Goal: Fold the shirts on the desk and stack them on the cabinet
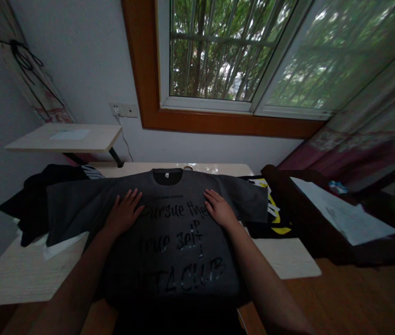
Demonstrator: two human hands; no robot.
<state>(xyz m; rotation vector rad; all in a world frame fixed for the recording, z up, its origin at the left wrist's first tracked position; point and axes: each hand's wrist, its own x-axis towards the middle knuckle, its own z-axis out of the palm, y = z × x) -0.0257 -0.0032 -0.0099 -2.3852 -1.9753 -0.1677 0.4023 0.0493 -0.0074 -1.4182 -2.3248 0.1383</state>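
A dark grey T-shirt with black lettering lies spread face up over the desk, its collar at the far side and both sleeves stretched outward. My left hand rests flat on the left chest of the shirt, fingers spread. On the right chest, my right hand lies flat too, its fingers stretched out beside the printed words. Neither hand grips the cloth. The shirt's lower part hangs toward me over the near edge and is lost in shadow.
Black clothing is heaped under the left sleeve. A black garment with yellow and white print lies by the right sleeve. A raised shelf stands at the back left of the pale desk. Papers lie on dark fabric at right.
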